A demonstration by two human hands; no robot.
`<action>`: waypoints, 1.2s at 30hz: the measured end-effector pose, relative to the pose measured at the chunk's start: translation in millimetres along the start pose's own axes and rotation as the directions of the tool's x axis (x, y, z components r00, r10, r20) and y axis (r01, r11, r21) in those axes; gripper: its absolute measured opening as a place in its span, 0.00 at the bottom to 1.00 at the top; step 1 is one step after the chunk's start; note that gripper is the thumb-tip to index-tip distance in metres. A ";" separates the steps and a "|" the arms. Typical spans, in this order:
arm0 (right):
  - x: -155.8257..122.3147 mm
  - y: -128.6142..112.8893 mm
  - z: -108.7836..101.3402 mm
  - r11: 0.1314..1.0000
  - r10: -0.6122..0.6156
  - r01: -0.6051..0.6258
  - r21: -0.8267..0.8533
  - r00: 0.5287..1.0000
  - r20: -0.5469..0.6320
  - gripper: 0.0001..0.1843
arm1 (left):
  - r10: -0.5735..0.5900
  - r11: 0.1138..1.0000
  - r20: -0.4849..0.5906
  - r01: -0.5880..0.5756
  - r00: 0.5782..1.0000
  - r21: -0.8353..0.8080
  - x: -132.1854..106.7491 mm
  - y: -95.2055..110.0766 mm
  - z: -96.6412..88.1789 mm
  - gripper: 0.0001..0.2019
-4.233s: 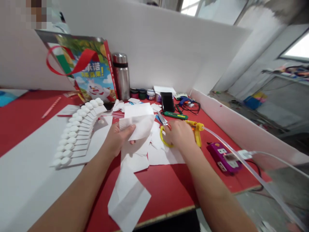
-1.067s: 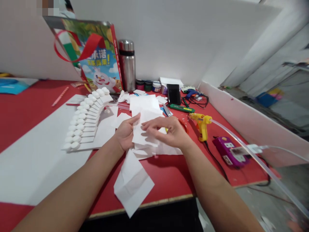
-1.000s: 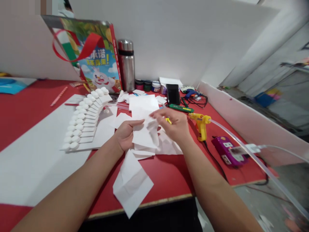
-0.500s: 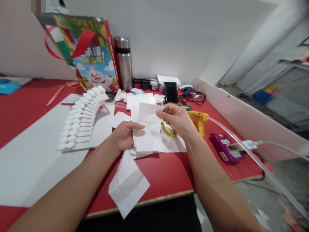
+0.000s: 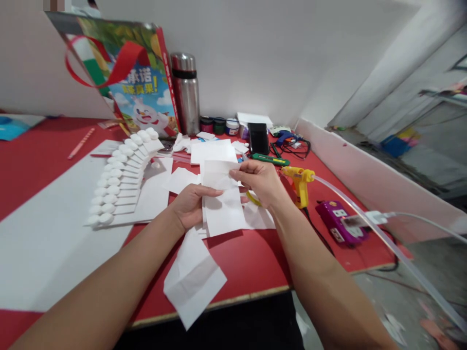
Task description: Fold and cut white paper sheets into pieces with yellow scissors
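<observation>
Both hands hold white paper (image 5: 222, 216) above the table, its surface creased. My left hand (image 5: 190, 205) grips the left edge, thumb on top and fingers behind. At the upper right edge, my right hand (image 5: 257, 180) pinches the paper between thumb and fingers. Below my left hand lies a folded white sheet (image 5: 195, 279) near the table's front edge. A yellow ring, likely a scissors handle (image 5: 252, 198), is partly hidden behind my right hand. Left of my hands, a curved white piece with rows of round discs (image 5: 120, 180) rests on white board.
A yellow glue gun (image 5: 299, 182) with a long clear stick lies to the right, near a purple power box (image 5: 339, 221). A green cutter (image 5: 270, 160), a black phone-like object (image 5: 258, 138), paint jars (image 5: 219, 125), a steel flask (image 5: 187, 92) and a printed bag (image 5: 134, 82) stand behind.
The upper part of the paper has shifted slightly left and down with my right hand. It now lies flatter over the lower part, and more of the green cutter shows.
</observation>
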State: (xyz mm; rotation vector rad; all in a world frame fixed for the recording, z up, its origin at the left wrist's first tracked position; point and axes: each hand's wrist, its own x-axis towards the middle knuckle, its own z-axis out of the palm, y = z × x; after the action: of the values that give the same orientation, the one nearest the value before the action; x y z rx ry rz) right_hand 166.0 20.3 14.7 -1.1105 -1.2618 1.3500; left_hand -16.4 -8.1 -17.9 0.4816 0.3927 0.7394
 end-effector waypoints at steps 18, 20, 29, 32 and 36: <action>-0.1 6.0 6.5 0.999 0.035 -0.035 0.011 0.999 -0.016 0.20 | 0.021 1.000 -0.052 -0.022 0.998 -0.022 0.9 -0.5 -0.6 0.32; -0.6 5.3 6.6 0.999 0.033 -0.033 0.010 0.999 -0.025 0.19 | -0.005 1.000 -0.049 0.005 0.999 0.015 1.4 -0.9 -1.9 0.31; -1.0 2.5 4.6 1.000 -0.004 0.005 -0.018 1.000 0.008 0.18 | 0.018 0.998 -0.082 -0.012 0.996 0.069 -2.3 1.8 6.6 0.33; -1.0 0.2 3.3 0.999 -0.009 0.010 -0.032 1.000 0.025 0.19 | 0.009 0.998 -0.087 -0.003 0.996 0.068 -4.1 2.5 7.5 0.34; -1.8 -1.1 1.8 0.999 -0.015 0.017 -0.036 0.999 0.049 0.19 | -0.021 0.998 -0.058 0.024 0.998 0.063 -4.6 2.4 6.7 0.32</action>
State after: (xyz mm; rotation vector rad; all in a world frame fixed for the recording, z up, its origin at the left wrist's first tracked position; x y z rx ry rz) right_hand 164.5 18.2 16.0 -1.0962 -1.3325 1.3542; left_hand -17.5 -11.7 -10.3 0.5157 0.4761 0.7217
